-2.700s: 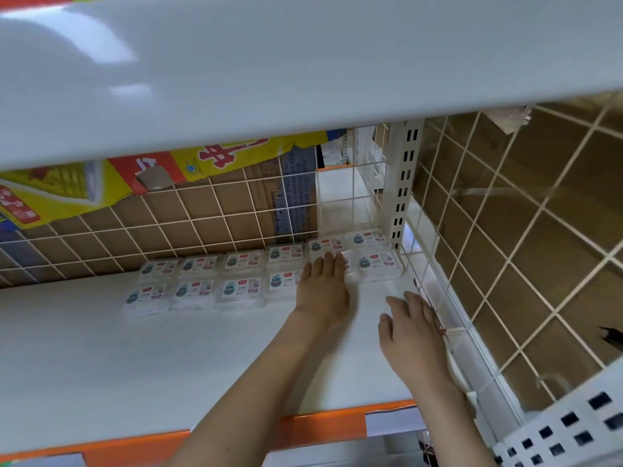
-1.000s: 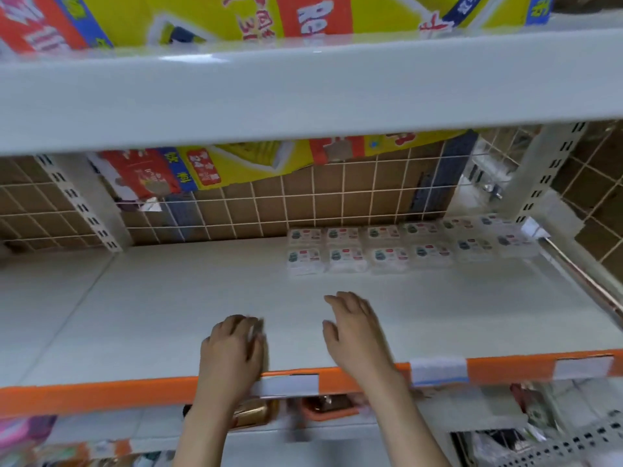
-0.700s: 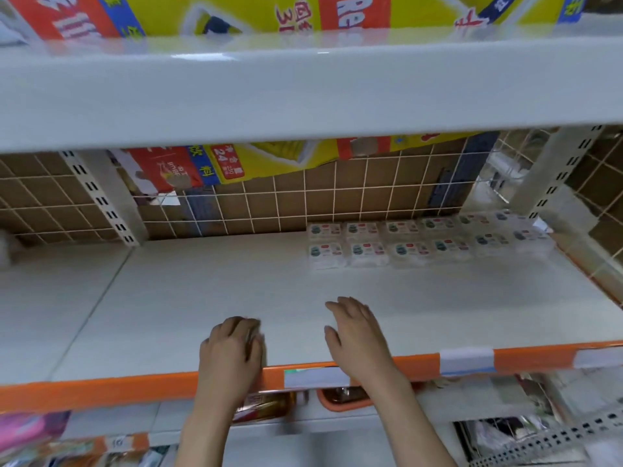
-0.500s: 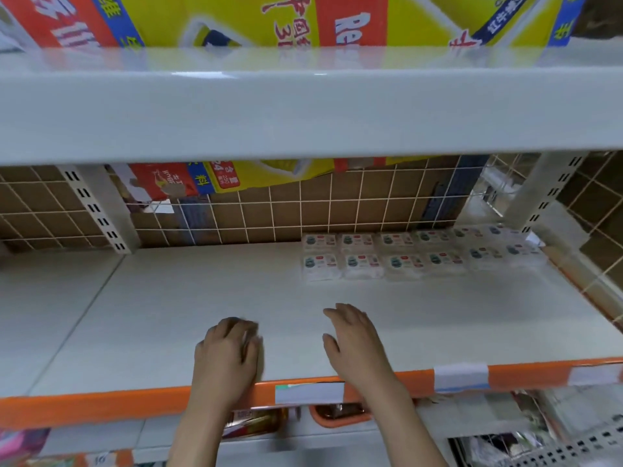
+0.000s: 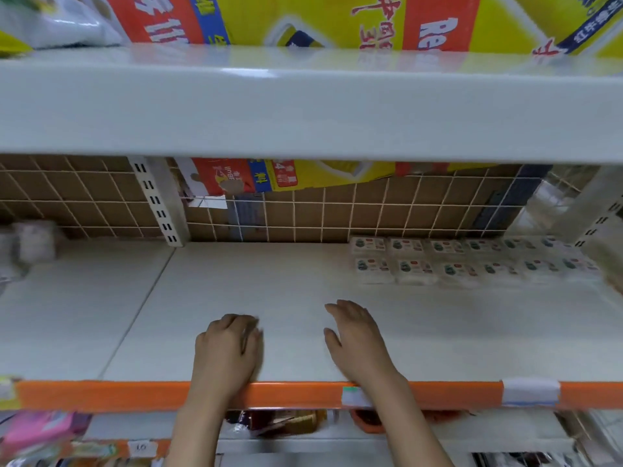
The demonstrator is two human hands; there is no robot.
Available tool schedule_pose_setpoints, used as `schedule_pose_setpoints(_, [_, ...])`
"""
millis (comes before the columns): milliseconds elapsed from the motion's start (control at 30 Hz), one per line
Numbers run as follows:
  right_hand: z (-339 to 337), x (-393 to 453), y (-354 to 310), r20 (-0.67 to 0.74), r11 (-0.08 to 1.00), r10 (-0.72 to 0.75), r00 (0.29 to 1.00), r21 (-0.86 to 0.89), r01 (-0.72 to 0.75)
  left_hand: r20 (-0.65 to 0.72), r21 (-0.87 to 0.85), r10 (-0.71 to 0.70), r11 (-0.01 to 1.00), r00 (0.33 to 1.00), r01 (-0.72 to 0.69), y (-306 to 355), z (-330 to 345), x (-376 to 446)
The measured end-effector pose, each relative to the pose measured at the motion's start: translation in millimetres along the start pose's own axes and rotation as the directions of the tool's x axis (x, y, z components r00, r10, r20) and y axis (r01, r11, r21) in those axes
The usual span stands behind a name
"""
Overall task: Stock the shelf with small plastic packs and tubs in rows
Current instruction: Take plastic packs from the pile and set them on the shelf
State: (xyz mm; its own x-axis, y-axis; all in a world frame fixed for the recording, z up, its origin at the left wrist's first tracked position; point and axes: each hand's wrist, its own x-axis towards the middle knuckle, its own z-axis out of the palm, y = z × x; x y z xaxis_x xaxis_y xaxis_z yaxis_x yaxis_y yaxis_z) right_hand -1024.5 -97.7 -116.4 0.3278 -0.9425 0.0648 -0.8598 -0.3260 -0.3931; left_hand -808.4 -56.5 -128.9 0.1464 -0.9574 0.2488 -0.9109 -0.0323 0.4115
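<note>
Resting both hands empty at the shelf [image 5: 236, 298] edge, your left hand [image 5: 227, 352] curls loosely, right hand [image 5: 357, 342] lies flat with fingers together, well short of the packs [image 5: 465, 264] rowed against the back.

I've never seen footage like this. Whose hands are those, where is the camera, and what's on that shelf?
There is no machine here: a person wears a wide-angle camera on the head, looking forward and down, so you see their own two bare hands from above. The single picture is that head view.

The left hand rests near the front of the white shelf board, fingers curled; blur hides whether it holds anything. The right hand lies flat and open on the board, holding nothing.

At the back right, small white plastic packs with green and red labels lie in two neat rows against the wire mesh back panel. An orange price strip edges the shelf front. Above, on the upper white shelf, sits a big yellow and red carton.
</note>
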Motion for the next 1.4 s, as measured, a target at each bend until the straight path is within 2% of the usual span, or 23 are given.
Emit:
schedule_pose_setpoints(200, [49, 25, -90, -0.050, 0.999, 0.021, 0.999, 0.047, -0.019, -0.018, -0.030, 0.002, 1.000, 1.000, -0.003, -96, -43, 1])
schedule_pose_setpoints(433, [93, 42, -189, -0.018, 0.997, -0.057, 0.998, 0.056, 0.058, -0.064, 0.010, -0.112, 0.994, 0.992, 0.113, -201, -88, -5])
schedule_pose_setpoints(633, [106, 47, -211, -0.007, 0.996, -0.079, 0.997, 0.042, 0.079, -0.053, 0.008, -0.140, 0.990, 0.989, 0.141, -222, -96, -9])
schedule_pose_setpoints(833, [104, 55, -206, -0.024, 0.997, -0.075, 0.997, 0.033, 0.076, -0.017, 0.011, -0.143, 0.990, 0.990, 0.144, -213, -100, 1])
schedule_pose_setpoints(1100, [114, 66, -216, -0.067, 0.994, -0.057, 0.996, 0.089, 0.063, -0.002, 0.020, -0.059, 0.998, 0.998, 0.059, -212, -108, 20])
schedule_pose_setpoints(1233, [127, 76, -247, -0.089, 0.988, -0.076, 0.993, 0.125, 0.087, 0.011, 0.061, -0.037, 0.997, 0.999, 0.036, -237, -118, 20])
schedule_pose_setpoints(1400, [154, 100, -315, -0.153, 0.981, -0.091, 0.984, 0.158, 0.115, -0.063, 0.076, 0.024, 0.997, 0.998, -0.019, -304, -151, 28])
